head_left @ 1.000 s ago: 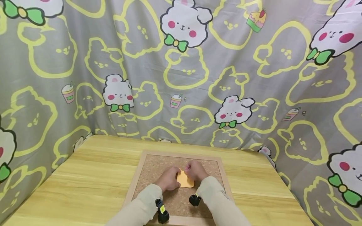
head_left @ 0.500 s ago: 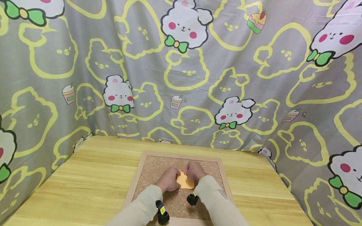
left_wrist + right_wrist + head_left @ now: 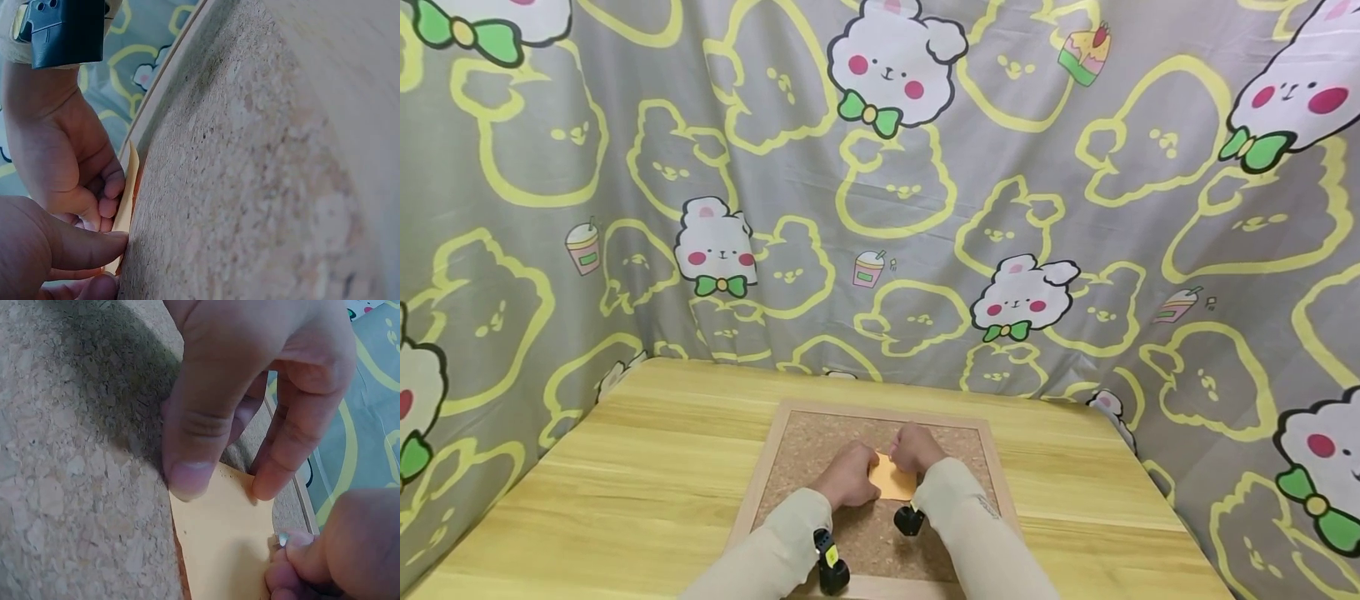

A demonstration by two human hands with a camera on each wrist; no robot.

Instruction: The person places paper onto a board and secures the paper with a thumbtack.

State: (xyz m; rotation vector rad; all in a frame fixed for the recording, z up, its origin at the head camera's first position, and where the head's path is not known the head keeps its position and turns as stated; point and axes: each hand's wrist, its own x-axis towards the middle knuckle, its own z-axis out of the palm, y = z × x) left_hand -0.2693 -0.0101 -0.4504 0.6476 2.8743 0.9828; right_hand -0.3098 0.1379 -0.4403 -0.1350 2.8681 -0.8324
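Note:
An orange sheet of paper (image 3: 891, 479) lies on the cork board (image 3: 895, 550). At its left part is my left hand (image 3: 847, 477); in the right wrist view its thumb (image 3: 192, 478) presses the paper near one edge and another finger touches the far edge. My right hand (image 3: 917, 447) is at the paper's far edge, with its fingers curled. Its thumb and fingers pinch a small shiny pin-like thing (image 3: 283, 539), mostly hidden. A darker orange layer (image 3: 181, 565) shows under the paper's edge.
The board has a raised wooden frame (image 3: 760, 492) and lies on a wood-grain table (image 3: 625, 475). A patterned curtain (image 3: 805, 192) hangs behind and at both sides. Black wrist cameras (image 3: 831, 562) sit at both sleeves.
My right wrist has tilted and shifted slightly, while its fingertips stay at the paper's far edge. My left hand and the paper have hardly moved.

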